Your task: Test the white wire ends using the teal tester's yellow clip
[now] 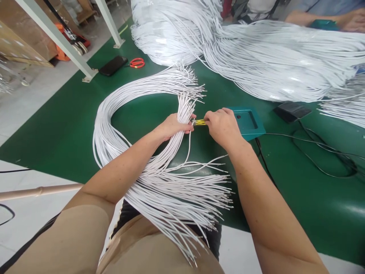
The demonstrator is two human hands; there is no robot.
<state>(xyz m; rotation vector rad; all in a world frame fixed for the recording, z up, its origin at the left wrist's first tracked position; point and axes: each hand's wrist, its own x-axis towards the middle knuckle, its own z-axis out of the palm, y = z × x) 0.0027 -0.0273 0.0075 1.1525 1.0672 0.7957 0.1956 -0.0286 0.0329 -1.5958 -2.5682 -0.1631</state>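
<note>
My left hand point(173, 127) is closed around a bundle of thin white cables point(184, 108), with their cut ends fanning out above the thumb. One cable hangs loose from the grip. In my right hand point(224, 127) is a slim yellow piece with dark marks point(200, 122), pinched between the fingers. Its far end meets the fingertips of my left hand, beside the cable ends; its exact kind is unclear. Just behind my right hand lies a teal device point(248, 121) with a recessed top, partly covered by the hand. More loose cable ends point(194, 186) spread below my forearms.
Large heaps of white cables point(265, 61) fill the table's far side. Red-handled scissors point(137, 63) and a black phone point(113, 66) lie at the back left, near metal posts. A black box point(293, 111) and cords sit right. Another person's hand point(355, 21) is at upper right.
</note>
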